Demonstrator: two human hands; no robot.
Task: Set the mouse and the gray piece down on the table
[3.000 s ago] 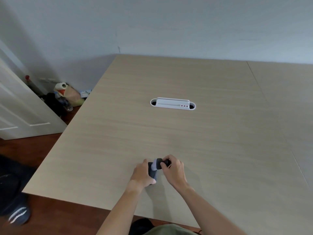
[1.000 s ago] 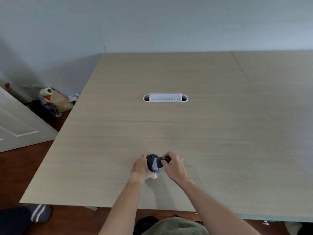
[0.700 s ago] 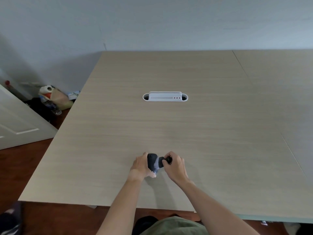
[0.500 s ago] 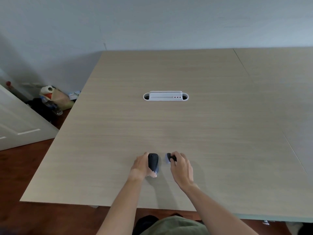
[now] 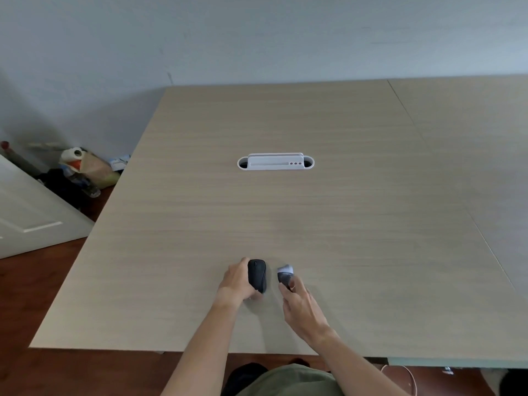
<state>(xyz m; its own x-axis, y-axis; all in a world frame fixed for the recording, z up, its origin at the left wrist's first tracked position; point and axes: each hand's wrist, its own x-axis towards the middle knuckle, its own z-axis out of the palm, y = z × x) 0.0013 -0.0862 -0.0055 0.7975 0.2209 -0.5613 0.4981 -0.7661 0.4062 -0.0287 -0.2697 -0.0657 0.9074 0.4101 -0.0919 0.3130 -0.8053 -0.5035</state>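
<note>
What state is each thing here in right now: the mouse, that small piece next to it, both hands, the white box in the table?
mouse: upright on the table, top up.
small grey piece: apart from the mouse, on the table.
left hand: fingers curled round the mouse's side, holding it.
right hand: fingertips pinching the small grey piece.
white cable box: set in the table, lid raised slightly.

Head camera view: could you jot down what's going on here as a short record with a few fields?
left hand: grips the black computer mouse, which rests on the table
right hand: fingers pinch a small dark cover piece, apart from the mouse
surface: light wooden table
further back: white cable port set into the tabletop
</note>
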